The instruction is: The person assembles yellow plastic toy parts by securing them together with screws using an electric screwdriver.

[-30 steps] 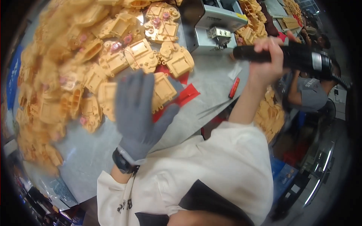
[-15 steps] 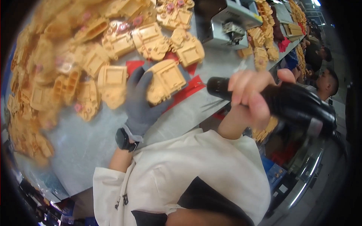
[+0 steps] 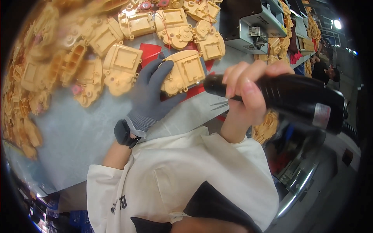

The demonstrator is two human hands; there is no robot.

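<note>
The gloved left hand (image 3: 149,92) gripped a tan plastic housing (image 3: 187,72) by its left side, presumably steadying it over red sheeting (image 3: 194,91) toward the table's (image 3: 77,132) near edge; the right hand (image 3: 248,83), closed around a black power screwdriver (image 3: 299,95), kept its nose just right.

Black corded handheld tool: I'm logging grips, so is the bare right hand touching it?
Touching. The head view shows the bare right hand with its fingers wrapped around the black corded handheld tool.
</note>
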